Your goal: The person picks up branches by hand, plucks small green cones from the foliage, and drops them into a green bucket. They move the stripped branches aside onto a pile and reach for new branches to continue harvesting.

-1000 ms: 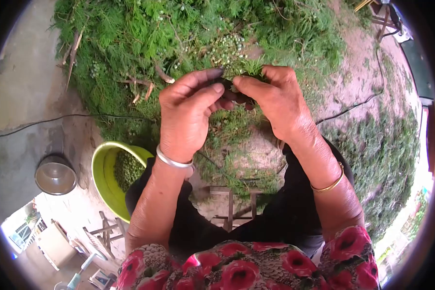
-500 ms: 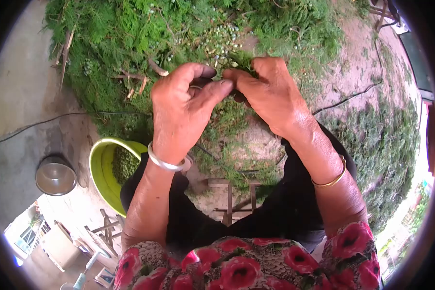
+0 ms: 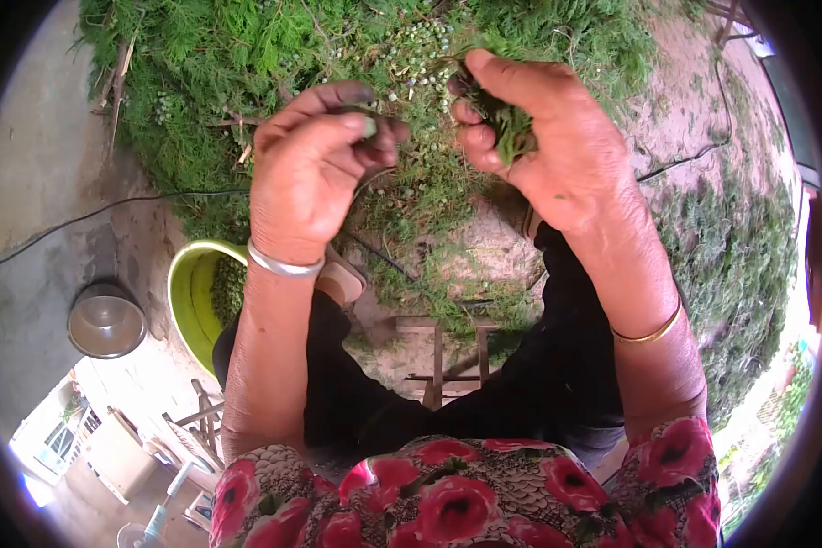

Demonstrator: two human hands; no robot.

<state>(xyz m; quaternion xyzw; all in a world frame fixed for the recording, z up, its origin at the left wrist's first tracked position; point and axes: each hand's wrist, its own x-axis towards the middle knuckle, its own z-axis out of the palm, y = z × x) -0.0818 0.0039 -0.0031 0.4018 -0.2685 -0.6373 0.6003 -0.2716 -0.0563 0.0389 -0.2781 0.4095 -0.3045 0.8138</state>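
My right hand (image 3: 566, 137) is closed around a green evergreen sprig (image 3: 513, 128), its leafy tips showing between thumb and curled fingers. Across a gap to the left, my left hand (image 3: 315, 160) has its thumb and fingers drawn together. Something small and greenish shows by the thumb tip; whether it is a berry or the nail I cannot make out. Below and beyond both hands lie loose pale berries (image 3: 420, 59) among leaf scraps. A heap of cut evergreen branches (image 3: 237, 64) spreads past my left hand.
A yellow-green bucket (image 3: 184, 306) holding many small green berries stands by my left leg. Left of it is a metal bowl (image 3: 107, 320). A black cable (image 3: 110, 221) crosses the ground. More greenery (image 3: 731, 265) lies at right, and a wooden stool frame (image 3: 438, 365) shows between my legs.
My hands were close together at the sprig; now they are apart. The left moved left, the right moved up and right with the sprig in it.
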